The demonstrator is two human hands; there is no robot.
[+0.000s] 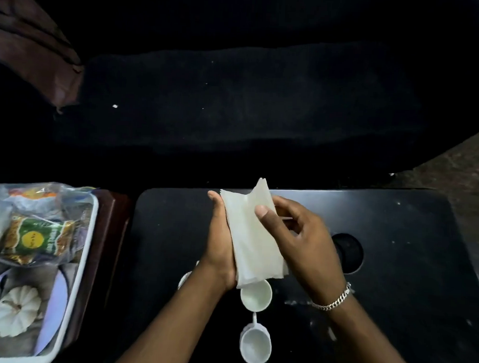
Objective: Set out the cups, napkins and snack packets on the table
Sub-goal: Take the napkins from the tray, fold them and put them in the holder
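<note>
Napkin stack (254, 236): one, sheets uncountable, held in air over far middle of black counter (410, 228). Left hand (220, 240) cupped and gripped stack's side; right hand (293, 237) pinched top sheets under its thumb.
Cups (256, 294): two white in plain sight, in line toward near edge; third white rim partly hidden behind left wrist.
Snack packets (32, 236): one green clear, others blurred, in white tray (93, 211) beyond counter's left edge.
Open surface right of hands, around round recess (348, 253).

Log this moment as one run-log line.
left hand: holds napkin stack | right hand: pinches top napkin | white cups: on black table | snack packets: in white tray
</note>
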